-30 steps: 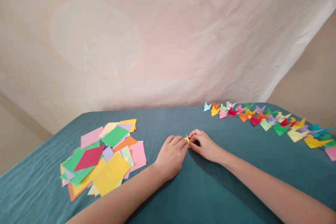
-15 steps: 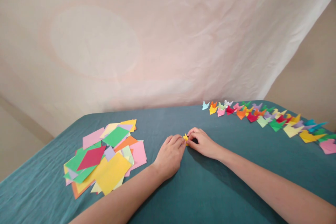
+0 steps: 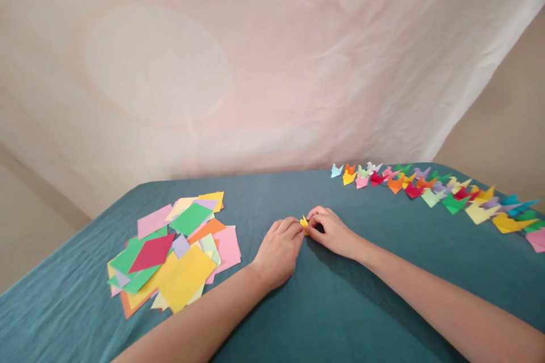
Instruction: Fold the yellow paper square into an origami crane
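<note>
A small yellow folded paper bird [image 3: 304, 223] is held between my two hands at the middle of the table, just above the cloth or resting on it; I cannot tell which. My left hand [image 3: 280, 248] grips it from the left, its palm turned down and its fingertips partly hidden. From the right, my right hand [image 3: 330, 231] pinches the bird's other side between thumb and fingers. The lower part of the bird is covered by fingers.
Loose coloured paper sheets [image 3: 187, 278] lie in an overlapping pile at the left. Rows of finished paper birds [image 3: 432, 197] in many colours run along the right side. A dark green cloth [image 3: 264, 195] covers the table; a pale fabric sheet [image 3: 264, 79] hangs behind.
The whole view has shifted slightly, so everything sits a little farther right. Both hands keep hold of the yellow bird; a bit more of it shows between the fingers.
</note>
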The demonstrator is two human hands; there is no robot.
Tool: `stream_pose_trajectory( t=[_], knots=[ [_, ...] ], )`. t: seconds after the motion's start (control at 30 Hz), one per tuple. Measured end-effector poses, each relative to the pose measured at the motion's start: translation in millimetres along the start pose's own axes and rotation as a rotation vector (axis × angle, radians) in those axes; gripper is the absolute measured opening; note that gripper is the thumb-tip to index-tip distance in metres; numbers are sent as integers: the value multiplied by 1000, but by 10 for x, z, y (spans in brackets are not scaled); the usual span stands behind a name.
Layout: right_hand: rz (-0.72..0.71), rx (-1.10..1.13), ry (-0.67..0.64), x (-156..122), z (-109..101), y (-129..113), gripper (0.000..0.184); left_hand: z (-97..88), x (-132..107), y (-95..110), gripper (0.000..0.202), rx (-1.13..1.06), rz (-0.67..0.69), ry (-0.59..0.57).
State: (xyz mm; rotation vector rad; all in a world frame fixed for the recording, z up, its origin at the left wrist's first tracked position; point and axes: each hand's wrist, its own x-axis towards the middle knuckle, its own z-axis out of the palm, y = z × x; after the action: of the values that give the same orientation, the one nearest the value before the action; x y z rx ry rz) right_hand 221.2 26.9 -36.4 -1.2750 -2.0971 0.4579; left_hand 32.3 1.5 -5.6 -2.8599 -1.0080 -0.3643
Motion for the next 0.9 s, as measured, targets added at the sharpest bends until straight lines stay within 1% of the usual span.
stream_pose_trajectory(
  t=[0.33,0.9],
  knots=[
    [-6,3,13,-4,-5,-8,10,13,-1,-12,31,-41,-9,11],
    [-8,-33,1,-7,9,2,8,6,20,-28,30,-16,4,-26]
  ],
)
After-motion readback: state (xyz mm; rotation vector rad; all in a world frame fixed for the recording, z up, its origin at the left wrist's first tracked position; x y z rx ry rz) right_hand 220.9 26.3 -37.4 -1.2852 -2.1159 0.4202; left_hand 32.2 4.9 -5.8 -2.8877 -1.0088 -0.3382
